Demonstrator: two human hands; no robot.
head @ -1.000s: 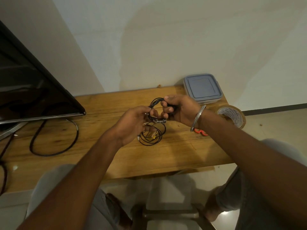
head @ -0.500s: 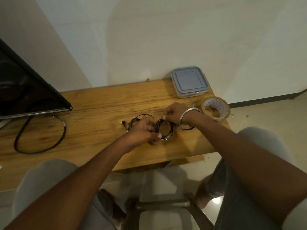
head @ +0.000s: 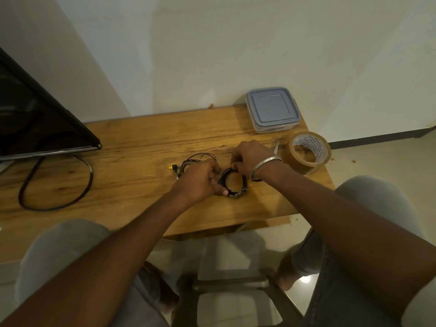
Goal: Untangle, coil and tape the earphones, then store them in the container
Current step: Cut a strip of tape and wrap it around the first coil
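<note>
Coiled earphones [head: 233, 193] lie flat on the table [head: 141, 149] (mid-frame), left hand [head: 200, 182] and right hand [head: 250, 159] pinching opposite edges.

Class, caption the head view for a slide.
The left hand and right hand hold a coiled black earphone cable on the wooden table, tape roll and lidded container nearby.

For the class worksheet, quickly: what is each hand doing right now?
Left hand: pinches the coiled black earphone cable.
Right hand: pinches the same coil's far side.
</note>
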